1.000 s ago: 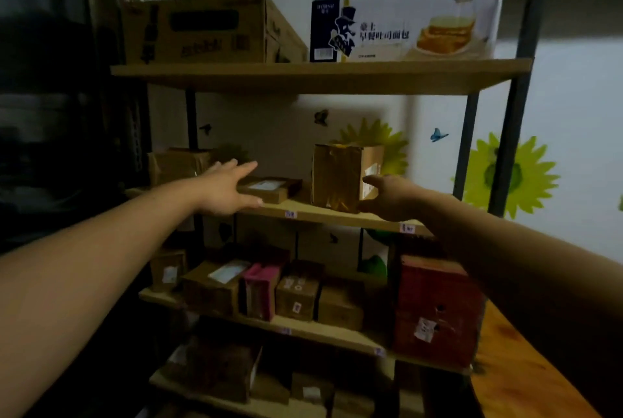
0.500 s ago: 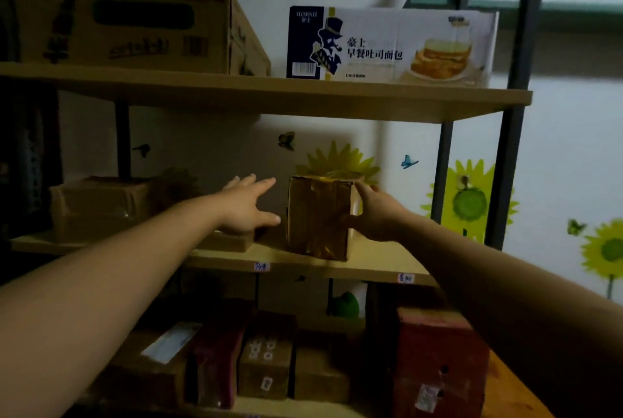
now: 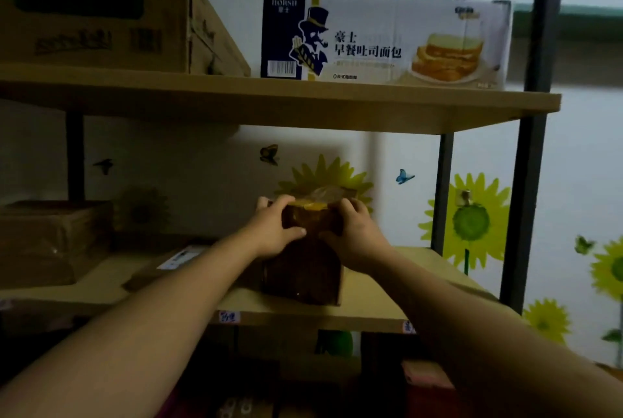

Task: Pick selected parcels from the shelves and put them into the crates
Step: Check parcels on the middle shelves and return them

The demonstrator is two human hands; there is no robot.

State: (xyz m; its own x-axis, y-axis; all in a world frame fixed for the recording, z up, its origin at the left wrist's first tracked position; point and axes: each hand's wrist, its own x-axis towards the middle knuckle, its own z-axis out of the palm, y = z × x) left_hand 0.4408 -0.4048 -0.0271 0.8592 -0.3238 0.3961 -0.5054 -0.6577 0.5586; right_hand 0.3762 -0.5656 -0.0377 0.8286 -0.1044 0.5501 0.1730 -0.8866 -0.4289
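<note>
Both hands grip the upright brown parcel (image 3: 303, 276) near its top, left hand (image 3: 274, 232) at its 9 o'clock, right hand (image 3: 354, 235) at 3 o'clock, equally near, its long axis running 12-to-6 on the middle shelf (image 3: 387, 306).

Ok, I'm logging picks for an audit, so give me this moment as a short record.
parcel: tall taped parcel, upright on the middle shelf
hands: left hand and right hand grip its upper sides
neighbour: flat labelled parcel to its left
shelf above: brown carton, white bread box
crates: not in view
</note>
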